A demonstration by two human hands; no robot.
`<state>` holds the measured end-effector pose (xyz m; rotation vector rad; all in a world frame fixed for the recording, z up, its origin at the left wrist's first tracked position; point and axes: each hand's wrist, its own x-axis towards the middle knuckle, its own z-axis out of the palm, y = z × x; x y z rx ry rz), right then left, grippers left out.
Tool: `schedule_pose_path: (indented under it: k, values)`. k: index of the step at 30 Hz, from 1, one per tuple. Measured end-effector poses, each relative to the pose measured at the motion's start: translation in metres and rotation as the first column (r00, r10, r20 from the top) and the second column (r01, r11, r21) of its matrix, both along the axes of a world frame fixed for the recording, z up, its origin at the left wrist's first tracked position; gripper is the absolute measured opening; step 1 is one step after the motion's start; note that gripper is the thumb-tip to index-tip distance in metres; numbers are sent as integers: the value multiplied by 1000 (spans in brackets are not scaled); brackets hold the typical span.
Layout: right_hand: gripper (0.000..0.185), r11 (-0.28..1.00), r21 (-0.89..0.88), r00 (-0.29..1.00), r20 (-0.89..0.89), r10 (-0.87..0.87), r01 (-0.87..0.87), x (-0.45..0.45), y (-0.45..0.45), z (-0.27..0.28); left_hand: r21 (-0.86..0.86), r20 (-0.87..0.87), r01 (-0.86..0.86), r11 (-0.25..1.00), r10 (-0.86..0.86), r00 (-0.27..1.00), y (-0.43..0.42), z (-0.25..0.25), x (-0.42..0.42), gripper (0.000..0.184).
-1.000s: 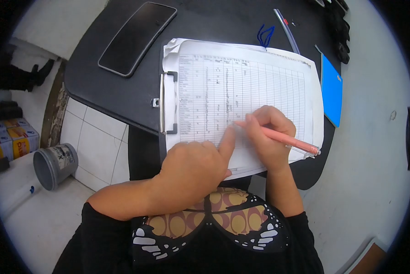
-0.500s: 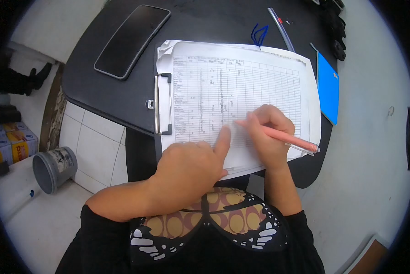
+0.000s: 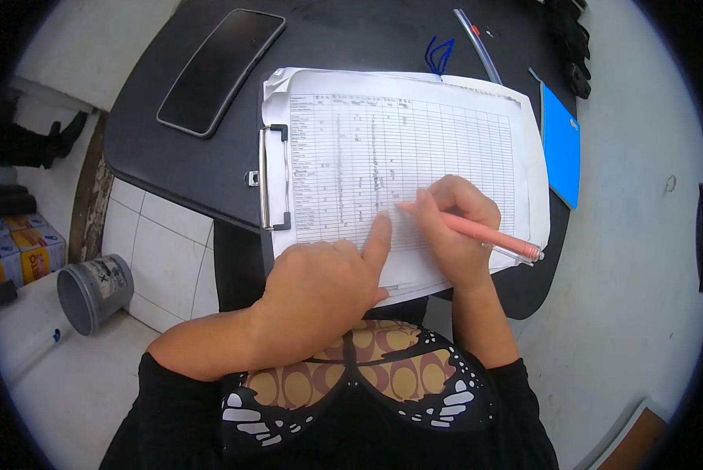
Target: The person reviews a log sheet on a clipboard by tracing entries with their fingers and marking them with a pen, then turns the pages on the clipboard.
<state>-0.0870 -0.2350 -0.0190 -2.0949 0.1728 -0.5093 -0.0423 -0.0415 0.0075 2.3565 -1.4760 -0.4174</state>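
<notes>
A clipboard [image 3: 264, 176] with a metal clip on its left side bears several stacked papers. On top lies a printed table sheet [image 3: 438, 141] with rows, columns and small handwritten marks. My left hand [image 3: 320, 274] rests on the lower part of the sheet; its index finger is stretched out to a row, the thumb is out, and the other fingers are curled with nothing visible in them. My right hand [image 3: 457, 235] grips a pink pen [image 3: 492, 233] with a clear clip end. The pen's tip is at the sheet, just right of my left index fingertip.
On the black table [image 3: 144, 149], a dark smartphone [image 3: 220, 72] lies left of the clipboard. A blue notebook [image 3: 561, 145] is at the right edge, and a clear tube-like item [image 3: 478, 45] lies behind. A grey bucket [image 3: 93, 294] lies tipped on the floor.
The whole view has shifted slightly, so the table and sheet appear a little farther left. Both hands keep nearly the same pose, pen tip still beside the left index finger.
</notes>
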Motion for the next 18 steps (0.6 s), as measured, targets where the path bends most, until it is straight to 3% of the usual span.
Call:
schedule_pose_path:
  k: [12,18]
  values:
    - [25,999,-12,999,-20,42,-43,-1,-4,1,-11,-28,-6,1000,5,1000,0,-2,0,77]
    - [14,953,296,993,-116,-23,56,-2,-9,8,16,-48,5,1000,-5,999,-2,1,2,77]
